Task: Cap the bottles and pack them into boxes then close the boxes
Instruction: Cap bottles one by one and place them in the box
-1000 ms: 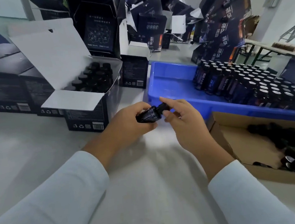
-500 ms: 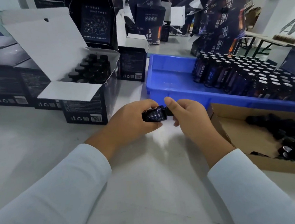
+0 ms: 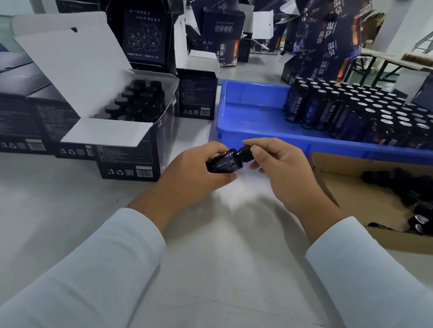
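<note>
Your left hand (image 3: 198,173) grips the small dark glass bottle w/ printed label (image 3: 224,163), fingers wrapped round the body. Bottle's held roughly horizontal at frame centre, above the white tabletop (image 3: 220,281), neck pointing right.

Your right hand (image 3: 284,168) pinches the black screw cap (image 3: 244,153) betw thumb and index finger; cap sits on the bottle neck. Can't tell how far it's seated. Other right fingers curled loosely underneath.

Open black carton w/ white inner flaps (image 3: 126,137) is left of centre, lid up, front flap folded out. Capped dark bottles (image 3: 139,102) stand upright inside, filling the far part; near part hidden by the flap.

Blue plastic tray (image 3: 247,114) at right of centre, just behind your hands. Its right half is packed w/ upright uncapped dark bottles (image 3: 363,114); left half bare.

Brown cardboard box (image 3: 349,194) at lower right, touching the tray's near edge, holds a loose pile of black caps (image 3: 428,203).

Closed black cartons (image 3: 10,124) in a row at the left edge. More black printed cartons (image 3: 225,32), some open, stacked along the top of frame.
</note>
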